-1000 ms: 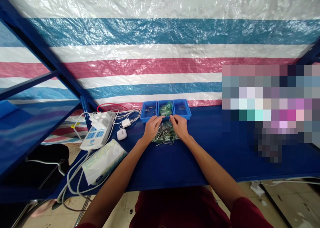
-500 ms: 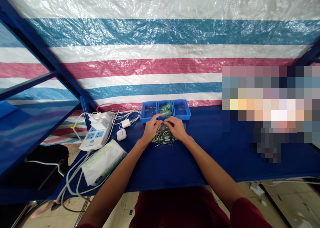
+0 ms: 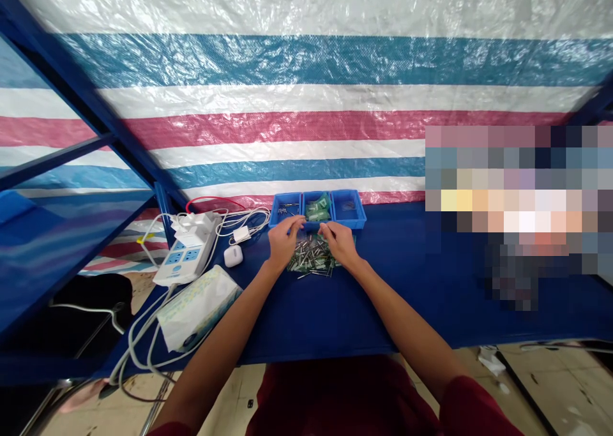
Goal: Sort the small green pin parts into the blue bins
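Observation:
A pile of small green and metal parts (image 3: 310, 257) lies on the blue table (image 3: 364, 295), just in front of a blue three-compartment tray (image 3: 357, 221). My left hand (image 3: 283, 240) rests at the pile's left edge with fingers curled toward the tray's left compartment. At the pile's right edge, my right hand (image 3: 341, 240) has its fingers pinched together. What either hand holds is too small to make out. The tray's middle compartment holds green pieces (image 3: 318, 207); its left one holds a few small metal parts.
A white power strip (image 3: 186, 256) with cables, a small white earbud case (image 3: 233, 256) and a tissue pack (image 3: 198, 307) sit at the left. A striped tarp hangs behind the table. A blurred region covers the right side.
My left hand has shifted slightly left and up toward the tray's left compartment. The right hand stayed on the pile, moving only a little.

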### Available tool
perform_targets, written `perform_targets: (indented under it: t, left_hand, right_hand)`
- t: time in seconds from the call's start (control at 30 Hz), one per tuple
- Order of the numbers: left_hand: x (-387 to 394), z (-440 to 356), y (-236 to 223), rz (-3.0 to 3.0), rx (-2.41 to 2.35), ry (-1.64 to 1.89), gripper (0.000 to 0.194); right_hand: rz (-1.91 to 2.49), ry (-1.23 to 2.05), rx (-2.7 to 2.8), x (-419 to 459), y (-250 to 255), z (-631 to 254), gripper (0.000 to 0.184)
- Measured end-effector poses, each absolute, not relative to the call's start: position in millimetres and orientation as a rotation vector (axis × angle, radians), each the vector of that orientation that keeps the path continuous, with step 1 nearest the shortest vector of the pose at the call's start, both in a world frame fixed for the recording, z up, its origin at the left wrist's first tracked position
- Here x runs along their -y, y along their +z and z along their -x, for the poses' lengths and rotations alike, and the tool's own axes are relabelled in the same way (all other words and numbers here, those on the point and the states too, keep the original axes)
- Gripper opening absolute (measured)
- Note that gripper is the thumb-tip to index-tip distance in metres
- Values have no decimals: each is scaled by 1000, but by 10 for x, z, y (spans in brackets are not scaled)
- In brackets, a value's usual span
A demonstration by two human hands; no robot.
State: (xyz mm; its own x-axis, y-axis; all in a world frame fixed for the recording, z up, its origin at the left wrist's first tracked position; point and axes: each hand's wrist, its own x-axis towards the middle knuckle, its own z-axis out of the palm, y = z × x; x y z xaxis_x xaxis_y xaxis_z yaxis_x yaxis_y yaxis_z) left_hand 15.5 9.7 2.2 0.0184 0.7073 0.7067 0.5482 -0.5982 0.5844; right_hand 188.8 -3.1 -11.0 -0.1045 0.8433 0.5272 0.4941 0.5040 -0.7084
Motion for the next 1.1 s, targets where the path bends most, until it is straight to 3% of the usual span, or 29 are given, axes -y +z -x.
perform_targets:
  t: [0.1, 0.3, 0.5, 0.93, 1.1]
  left_hand:
    - [-237, -89, 48, -2120, -1557, 1821, 27]
    - [-386, 16, -64, -2365, -1567, 1417, 23]
    - [-263, 46, -87, -2397, -1392, 1297, 25]
    - [-168, -34, -132, -2560, -1207, 1113, 30]
    - [-181, -52, -152, -2645, -1115, 1094, 29]
  right_hand:
    - [1161, 422, 1703, 30, -94, -1905, 47]
    - [1270, 322, 1668, -22, -114, -1981, 36]
    - [1437, 318, 1849, -56, -86, -2073, 11]
    - [1721, 286, 2250, -4, -35, -2033, 6]
    - [1590, 201, 2241, 47, 78, -2002, 11]
